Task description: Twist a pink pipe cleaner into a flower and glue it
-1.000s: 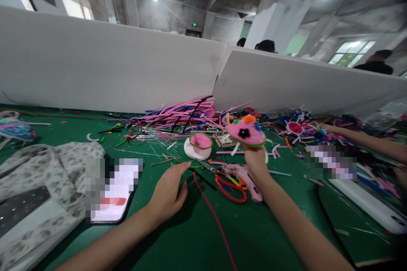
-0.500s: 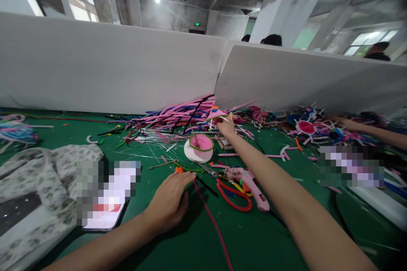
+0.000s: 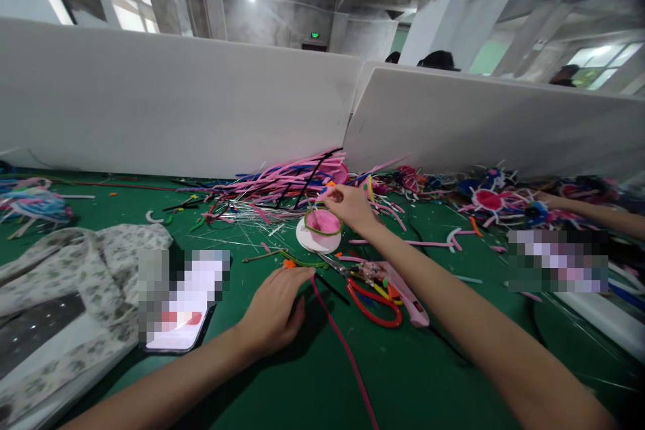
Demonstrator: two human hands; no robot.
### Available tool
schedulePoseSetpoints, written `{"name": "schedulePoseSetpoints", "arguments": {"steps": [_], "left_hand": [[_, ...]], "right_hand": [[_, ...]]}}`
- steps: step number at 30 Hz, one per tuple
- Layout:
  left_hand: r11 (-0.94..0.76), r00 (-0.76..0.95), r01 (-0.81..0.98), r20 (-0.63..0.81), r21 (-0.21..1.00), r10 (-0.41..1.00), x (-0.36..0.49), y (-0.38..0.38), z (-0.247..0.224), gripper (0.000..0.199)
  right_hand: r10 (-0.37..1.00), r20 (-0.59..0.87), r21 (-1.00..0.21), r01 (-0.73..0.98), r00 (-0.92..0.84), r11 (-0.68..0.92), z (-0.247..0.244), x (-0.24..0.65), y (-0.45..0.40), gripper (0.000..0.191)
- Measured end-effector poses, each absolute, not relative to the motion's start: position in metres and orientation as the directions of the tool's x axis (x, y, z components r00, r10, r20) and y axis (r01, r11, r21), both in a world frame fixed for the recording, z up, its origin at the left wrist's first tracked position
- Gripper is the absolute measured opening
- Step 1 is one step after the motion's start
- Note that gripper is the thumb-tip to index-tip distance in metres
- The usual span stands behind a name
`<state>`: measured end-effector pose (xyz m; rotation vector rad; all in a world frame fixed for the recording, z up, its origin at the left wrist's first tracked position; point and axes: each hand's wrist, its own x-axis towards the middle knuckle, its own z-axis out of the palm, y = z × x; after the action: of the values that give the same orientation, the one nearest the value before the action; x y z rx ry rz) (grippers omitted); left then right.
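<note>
My right hand point(image 3: 349, 208) is closed in a pinch above the right rim of a pink cup with a green edge point(image 3: 326, 223), which stands on a white disc point(image 3: 307, 239). Something small and pink with orange shows at its fingertips, too small to name. Nearer me, my left hand point(image 3: 275, 306) rests on the table, fingers together, its fingertips at the end of a dark pink strip point(image 3: 344, 346). An orange piece point(image 3: 289, 263) lies by its knuckles. Red-handled scissors point(image 3: 375, 317) and a pink glue gun point(image 3: 406, 295) lie right of it.
A phone point(image 3: 189, 302) and floral cloth point(image 3: 95, 282) lie at left on the green table point(image 3: 322, 396). Behind are heaped pink strips point(image 3: 287, 178) and a white partition point(image 3: 176, 101). Another person's arm point(image 3: 589, 213) reaches in at right, near flower-like pieces point(image 3: 488, 199).
My right hand has moved down and toward me, from the strip pile to the cup. The pink cone-like piece with a blue flower no longer shows there. My left hand has barely moved.
</note>
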<state>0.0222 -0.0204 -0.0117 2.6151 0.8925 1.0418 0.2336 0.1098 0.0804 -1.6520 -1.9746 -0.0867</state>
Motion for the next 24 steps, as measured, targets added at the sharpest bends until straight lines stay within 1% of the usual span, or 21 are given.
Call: {"name": "schedulePoseSetpoints", "arguments": {"steps": [2,4,6,7,8,10,11,14,17,20,24], "left_hand": [[-0.809,0.574,0.452,0.571,0.376,0.587,0.021,-0.023,-0.012,0.049],[-0.815,0.583,0.43,0.57,0.388,0.579,0.02,-0.023,-0.008,0.046],[-0.788,0.565,0.416,0.55,0.455,0.615,0.023,-0.015,0.002,0.041],[-0.737,0.52,0.426,0.524,0.525,0.675,0.026,-0.007,0.009,0.036],[-0.644,0.429,0.444,0.483,0.624,0.763,0.031,0.005,0.018,0.033],[-0.391,0.247,0.418,0.312,0.82,0.917,0.044,0.035,0.034,0.036],[-0.333,0.212,0.417,0.265,0.846,0.941,0.051,0.052,0.041,0.039],[-0.199,0.227,0.422,0.11,0.884,0.968,0.068,0.099,0.047,0.044],[-0.092,0.304,0.416,-0.042,0.905,0.952,0.077,0.123,0.036,0.038],[-0.032,0.344,0.396,-0.116,0.918,0.932,0.077,0.129,0.024,0.029],[0.025,0.356,0.374,-0.169,0.927,0.919,0.076,0.134,0.019,0.02]], "right_hand": [[0.89,0.437,-0.272,0.924,-0.131,0.27,0.082,0.216,0.116,0.024],[0.902,0.41,-0.254,0.933,-0.135,0.255,0.082,0.203,0.127,0.026],[0.923,0.36,-0.253,0.938,-0.134,0.235,0.082,0.197,0.137,0.025],[0.933,0.333,-0.258,0.938,-0.139,0.232,0.081,0.197,0.141,0.025],[0.94,0.309,-0.264,0.936,-0.147,0.234,0.081,0.197,0.145,0.026],[0.946,0.278,-0.277,0.928,-0.168,0.247,0.08,0.202,0.147,0.029],[0.946,0.273,-0.285,0.924,-0.177,0.255,0.08,0.205,0.146,0.031],[0.938,0.29,-0.312,0.908,-0.188,0.279,0.078,0.214,0.139,0.028],[0.921,0.342,-0.347,0.886,-0.184,0.306,0.074,0.222,0.127,0.016],[0.902,0.387,-0.383,0.856,-0.191,0.346,0.069,0.227,0.117,0.011],[0.889,0.41,-0.399,0.837,-0.202,0.374,0.066,0.233,0.108,0.009]]}}
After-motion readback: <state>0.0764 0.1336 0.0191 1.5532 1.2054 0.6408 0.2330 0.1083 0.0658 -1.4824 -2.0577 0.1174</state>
